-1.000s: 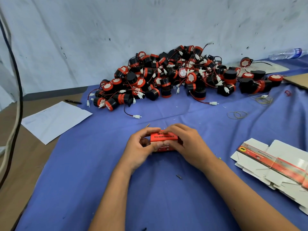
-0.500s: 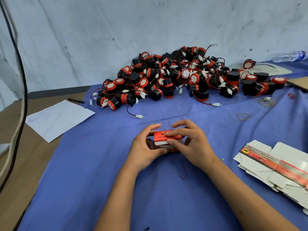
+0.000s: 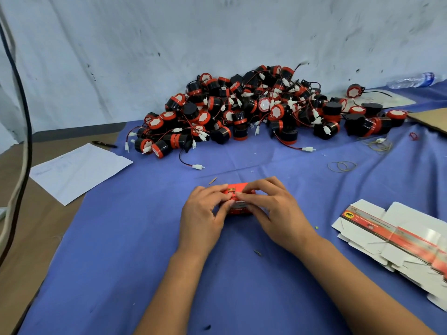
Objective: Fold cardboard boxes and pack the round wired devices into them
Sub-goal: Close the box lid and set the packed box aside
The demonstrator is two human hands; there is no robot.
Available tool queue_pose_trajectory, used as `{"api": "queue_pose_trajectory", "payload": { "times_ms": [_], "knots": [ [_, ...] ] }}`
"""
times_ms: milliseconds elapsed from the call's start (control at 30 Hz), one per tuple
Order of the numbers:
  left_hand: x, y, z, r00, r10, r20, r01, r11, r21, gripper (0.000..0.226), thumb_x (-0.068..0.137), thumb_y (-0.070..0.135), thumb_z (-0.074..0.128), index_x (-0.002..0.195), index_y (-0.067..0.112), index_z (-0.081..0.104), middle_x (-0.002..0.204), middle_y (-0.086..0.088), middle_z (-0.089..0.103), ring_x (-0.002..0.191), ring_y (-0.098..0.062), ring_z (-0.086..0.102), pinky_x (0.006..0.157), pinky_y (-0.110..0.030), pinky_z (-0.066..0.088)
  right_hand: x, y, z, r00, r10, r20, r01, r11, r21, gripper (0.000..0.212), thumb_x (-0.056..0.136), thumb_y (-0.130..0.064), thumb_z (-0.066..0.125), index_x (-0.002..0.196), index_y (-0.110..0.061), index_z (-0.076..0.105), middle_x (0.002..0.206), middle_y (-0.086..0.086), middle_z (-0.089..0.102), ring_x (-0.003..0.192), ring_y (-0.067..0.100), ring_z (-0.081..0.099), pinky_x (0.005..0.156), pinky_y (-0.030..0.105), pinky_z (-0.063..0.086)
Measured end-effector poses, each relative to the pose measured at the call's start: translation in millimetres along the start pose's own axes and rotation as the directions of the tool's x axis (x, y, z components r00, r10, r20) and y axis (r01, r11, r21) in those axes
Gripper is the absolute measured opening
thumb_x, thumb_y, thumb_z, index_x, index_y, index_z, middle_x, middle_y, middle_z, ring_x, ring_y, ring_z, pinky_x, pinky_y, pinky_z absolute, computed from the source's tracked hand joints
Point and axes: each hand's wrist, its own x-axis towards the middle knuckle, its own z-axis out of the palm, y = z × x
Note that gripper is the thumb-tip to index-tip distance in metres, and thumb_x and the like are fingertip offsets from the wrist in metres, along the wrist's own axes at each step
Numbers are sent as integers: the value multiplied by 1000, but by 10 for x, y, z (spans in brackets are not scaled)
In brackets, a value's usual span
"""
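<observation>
A small red cardboard box (image 3: 238, 189) rests on the blue cloth (image 3: 121, 250) at the centre, held from both sides. My left hand (image 3: 203, 213) grips its left end with the thumb on the front. My right hand (image 3: 273, 209) covers its right side, fingertips pressing on the top flap. Most of the box is hidden by my fingers. A big heap of round black-and-red wired devices (image 3: 254, 110) lies at the back against the wall. A stack of flat unfolded white-and-red boxes (image 3: 396, 235) lies to the right.
A white paper sheet (image 3: 77, 170) and a black pen (image 3: 104, 144) lie at the left on the brown table. Rubber bands (image 3: 342, 166) sit right of centre. A plastic bottle (image 3: 411, 80) lies at the far right back. Cables (image 3: 21, 117) hang at the left edge.
The box has turned in my hands so a different red face shows on top. My right fingers have shifted over its top flap. Both hands stay at the same spot.
</observation>
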Motion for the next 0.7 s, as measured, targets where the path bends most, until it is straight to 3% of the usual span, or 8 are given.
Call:
{"api": "queue_pose_trajectory", "payload": {
  "times_ms": [133,300,367,500,600,700],
  "knots": [
    [-44,45,-20,994,113,0,-112,985,134,15,88,17,82,103,13,81,116,4,75,107,-21,61,94,-19,45,-20,-95,2,1000,14,17,-13,999,-46,27,100,-9,62,122,-14,75,120,0,67,106,26,57,87,38,53],
    [-63,75,-16,997,63,34,-67,990,122,18,84,14,86,100,10,79,118,-3,75,115,-27,65,103,-26,45,-149,-139,-50,997,73,38,-73,997,-7,43,93,5,63,133,-8,67,130,4,68,118,26,60,102,37,51],
    [-67,67,-14,997,49,56,-55,993,107,17,85,14,85,99,10,77,122,-3,74,118,-28,66,106,-27,44,-177,-161,-78,989,147,9,-147,988,37,42,92,5,63,132,-8,67,129,4,69,120,23,63,100,38,53],
    [-84,66,-11,994,30,104,-39,995,88,20,88,18,81,106,12,73,129,-1,69,125,-23,61,103,-35,51,-176,-182,-62,989,144,13,-144,990,-6,34,92,8,62,122,-4,73,131,6,70,116,28,65,95,42,56],
    [-86,42,6,984,46,173,-58,996,63,21,91,19,77,111,16,68,138,2,57,135,-21,51,104,-28,45,-173,-185,-65,986,164,28,-162,985,-60,31,93,5,61,118,-7,74,133,2,69,114,28,63,89,43,57],
    [-55,5,32,972,-16,236,15,1000,5,15,97,17,70,111,15,66,153,-2,50,145,-19,42,109,-21,37,-150,-217,-57,986,168,8,-166,980,-112,20,95,-1,61,108,-8,75,129,0,70,115,27,61,87,42,57]
  ]
}}
